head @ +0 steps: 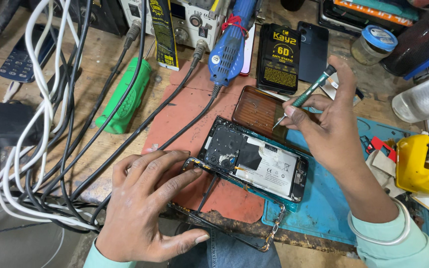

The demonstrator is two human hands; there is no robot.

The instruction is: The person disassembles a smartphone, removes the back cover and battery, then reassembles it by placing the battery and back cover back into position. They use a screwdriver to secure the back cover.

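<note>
The left hand (147, 203) lies flat, fingers spread, pressing the near edge of the opened phone (254, 161) and its loosened frame (234, 218). The phone rests face down, partly on the red mat (184, 106) and partly on the blue mat (323, 198), battery and board exposed. The right hand (323, 124) pinches a green screwdriver (306, 92), fingers pressed together, tip hovering just beyond the phone's far edge over the brown back cover (256, 111).

Hazards: a slipped tip may gouge the battery or board. Uneven left-hand pressure may bend the thin frame. The black cables (175, 106) touching the phone may drag it sideways.
</note>
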